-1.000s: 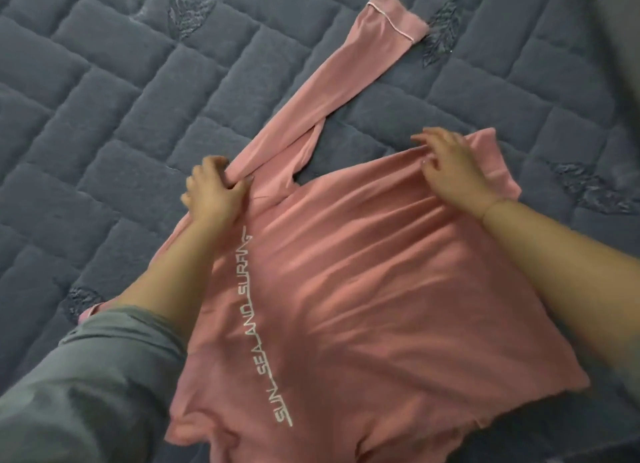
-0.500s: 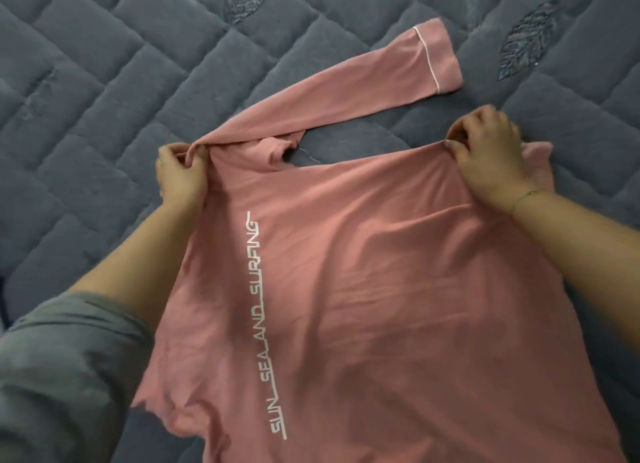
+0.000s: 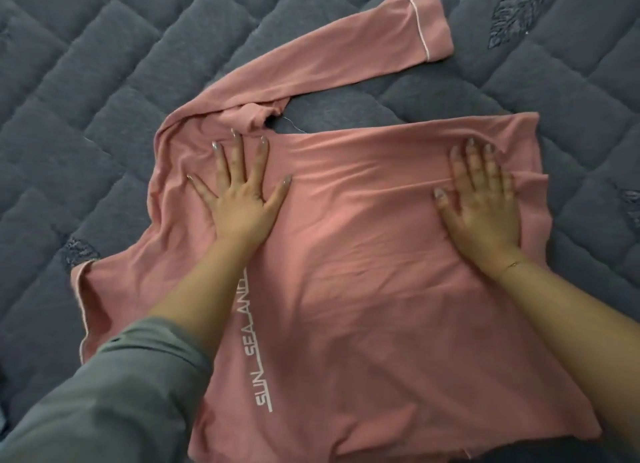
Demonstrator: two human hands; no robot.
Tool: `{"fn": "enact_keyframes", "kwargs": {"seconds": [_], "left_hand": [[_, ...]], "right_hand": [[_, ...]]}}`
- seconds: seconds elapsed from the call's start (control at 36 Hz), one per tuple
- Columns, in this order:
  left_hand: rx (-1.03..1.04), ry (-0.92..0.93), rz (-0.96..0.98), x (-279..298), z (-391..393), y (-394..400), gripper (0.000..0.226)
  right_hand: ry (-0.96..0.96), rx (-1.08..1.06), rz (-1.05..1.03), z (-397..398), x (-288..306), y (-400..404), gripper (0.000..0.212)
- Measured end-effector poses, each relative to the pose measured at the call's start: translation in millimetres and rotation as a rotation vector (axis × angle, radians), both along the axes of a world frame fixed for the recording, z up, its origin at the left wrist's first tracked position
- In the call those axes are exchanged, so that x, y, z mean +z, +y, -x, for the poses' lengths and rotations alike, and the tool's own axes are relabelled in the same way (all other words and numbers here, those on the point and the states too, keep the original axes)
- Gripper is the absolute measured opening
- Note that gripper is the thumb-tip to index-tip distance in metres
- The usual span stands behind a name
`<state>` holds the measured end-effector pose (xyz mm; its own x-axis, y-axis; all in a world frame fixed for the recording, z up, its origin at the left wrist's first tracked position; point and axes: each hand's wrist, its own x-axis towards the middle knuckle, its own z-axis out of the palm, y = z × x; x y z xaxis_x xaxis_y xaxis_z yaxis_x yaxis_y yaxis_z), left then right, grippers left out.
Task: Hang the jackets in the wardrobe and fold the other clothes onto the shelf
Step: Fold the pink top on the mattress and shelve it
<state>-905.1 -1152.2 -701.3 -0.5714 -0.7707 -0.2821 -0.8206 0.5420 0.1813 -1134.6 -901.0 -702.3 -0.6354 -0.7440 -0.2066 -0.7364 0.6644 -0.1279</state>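
1. Judging by how things lie, the folding of this one garment is at an early stage: the pink long-sleeved top (image 3: 363, 272) lies spread on the dark quilted bed (image 3: 86, 99), its body flattened out but not yet folded into a stack.
2. One sleeve (image 3: 329, 57) stretches away toward the top right, its piped cuff resting on the quilt; the other cuff (image 3: 81, 310) pokes out at the left edge beside the grey-sleeved forearm. Neither sleeve looks tucked in yet.
3. Left to do, as far as I can judge: fold the sleeves in, fold the body, and carry the top to the shelf. No wardrobe, shelf or jacket shows in this view, so the rest of the task cannot be gauged.
4. The left hand (image 3: 239, 192) lies palm down near the collar, fingers straight and fanned wide, pressing the cloth flat.
5. The right hand (image 3: 481, 199) lies palm down near the far right shoulder, fingers straight and close together, pressing on a ridge of wrinkled cloth. Neither hand pinches anything.
6. White lettering (image 3: 256, 345) runs along the body, partly covered by the left forearm.
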Motion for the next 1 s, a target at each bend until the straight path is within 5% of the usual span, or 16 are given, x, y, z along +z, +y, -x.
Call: {"fn": "enact_keyframes", "kwargs": {"seconds": [0.17, 0.31, 0.47, 0.56, 0.64, 0.81, 0.92, 1.0], "left_hand": [[0.041, 0.062, -0.060, 24, 11, 39, 0.062], [-0.281, 0.320, -0.218, 56, 1, 158, 0.052], [-0.703, 0.094, -0.520, 66, -39, 281, 0.033], [-0.626, 0.005, -0.540, 69, -55, 312, 0.060], [-0.642, -0.120, -0.409, 64, -69, 330, 0.068], [-0.656, -0.081, -0.563, 62, -67, 335, 0.043], [-0.671, -0.050, -0.739, 70, -63, 335, 0.043], [-0.720, -0.079, -0.812, 67, -62, 331, 0.021]], "right_hand": [[-0.114, -0.176, 0.223, -17, 26, 12, 0.056], [-0.121, -0.518, 0.523, -71, 54, 95, 0.036], [-0.243, -1.135, 0.475, -134, 52, 230, 0.035], [-0.349, -1.328, 0.476, -156, 43, 263, 0.044], [-0.466, -1.368, 0.508, -164, 37, 272, 0.037], [-0.670, -1.392, 0.663, -152, 38, 283, 0.040], [-0.726, -1.538, 0.848, -156, 42, 300, 0.007], [-0.747, -1.610, 0.913, -167, 38, 304, 0.009]]}}
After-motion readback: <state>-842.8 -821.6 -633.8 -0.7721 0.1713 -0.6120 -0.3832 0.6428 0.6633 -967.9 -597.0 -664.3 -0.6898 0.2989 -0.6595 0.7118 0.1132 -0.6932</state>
